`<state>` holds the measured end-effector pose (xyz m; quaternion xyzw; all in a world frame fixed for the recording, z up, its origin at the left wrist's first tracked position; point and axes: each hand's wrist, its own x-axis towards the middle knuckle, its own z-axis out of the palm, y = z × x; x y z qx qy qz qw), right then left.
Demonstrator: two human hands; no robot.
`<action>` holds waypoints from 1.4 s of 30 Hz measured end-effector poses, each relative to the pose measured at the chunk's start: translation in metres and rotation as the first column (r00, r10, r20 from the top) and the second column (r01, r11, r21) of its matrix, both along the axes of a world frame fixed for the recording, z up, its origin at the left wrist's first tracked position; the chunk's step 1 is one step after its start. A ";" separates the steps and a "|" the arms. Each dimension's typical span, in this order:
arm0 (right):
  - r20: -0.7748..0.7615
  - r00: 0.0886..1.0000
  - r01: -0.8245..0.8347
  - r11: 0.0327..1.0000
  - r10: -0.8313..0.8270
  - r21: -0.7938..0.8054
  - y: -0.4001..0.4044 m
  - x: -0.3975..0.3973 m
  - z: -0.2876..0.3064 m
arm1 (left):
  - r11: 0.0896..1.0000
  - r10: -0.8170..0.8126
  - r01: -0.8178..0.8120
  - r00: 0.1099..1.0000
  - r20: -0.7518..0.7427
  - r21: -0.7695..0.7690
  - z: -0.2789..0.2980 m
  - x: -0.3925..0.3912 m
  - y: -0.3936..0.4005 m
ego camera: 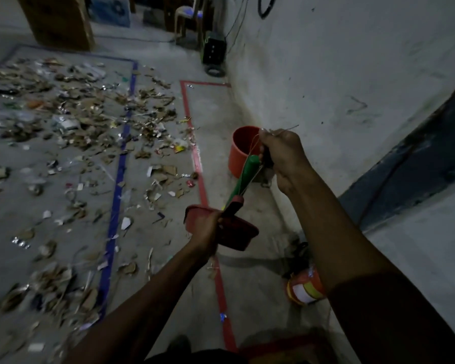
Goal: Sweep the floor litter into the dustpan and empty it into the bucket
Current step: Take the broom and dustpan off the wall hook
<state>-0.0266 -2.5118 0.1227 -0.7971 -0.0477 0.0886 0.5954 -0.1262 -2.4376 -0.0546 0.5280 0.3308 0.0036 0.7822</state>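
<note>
Litter [71,122] is all over the left side of the floor [247,206], mostly brown scraps with bits of paper and foil, and it spills across a blue tape line [118,185] toward a red tape line [199,177] further right. Near the middle, the left hand [208,229] is curled round a red dustpan [237,232], held up off the floor and tilted. A green handle [243,174] runs up from there toward the right hand [281,156], which is closed around a dark grip and some thin strands that poke out above the knuckles; pretty dim, so I can't tell exactly what that tool is. Just behind that hand sits the orange bucket [241,151], on the floor close to the wall [352,61], right of the red tape. Lower right by the wall there's a red and white can [306,288] lying on its side.
</note>
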 end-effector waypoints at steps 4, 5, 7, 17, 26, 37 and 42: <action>-0.010 1.000 -0.021 0.999 0.021 0.028 0.013 -0.003 -0.014 | 0.656 -0.015 -0.056 0.996 -0.087 -0.753 -0.009 0.006 0.001; -0.015 0.999 -0.030 0.999 0.031 0.045 0.014 -0.005 -0.017 | 0.577 0.026 -0.096 0.995 -0.099 -0.811 -0.012 0.011 0.000; -0.023 0.998 -0.049 0.997 0.050 0.063 0.015 -0.010 -0.024 | 0.427 0.101 -0.149 0.988 -0.116 -0.892 -0.012 0.022 -0.003; 0.000 0.996 -0.093 0.981 0.094 0.172 -0.032 -0.049 -0.068 | 0.230 0.294 -0.351 0.914 -0.279 -0.908 -0.018 0.040 -0.006; 0.041 0.996 -0.086 0.946 0.076 0.313 -0.074 -0.076 -0.088 | 0.299 0.287 -0.366 0.915 -0.282 -0.881 -0.016 0.051 0.002; 0.195 0.965 -0.205 0.969 0.176 0.139 -0.100 -0.103 -0.116 | 0.631 0.216 -0.146 0.976 -0.008 -0.762 -0.023 0.064 0.025; 0.157 0.921 -0.371 0.926 0.357 0.070 -0.117 -0.117 -0.139 | 0.662 0.209 -0.056 0.971 0.112 -0.748 -0.023 0.055 0.034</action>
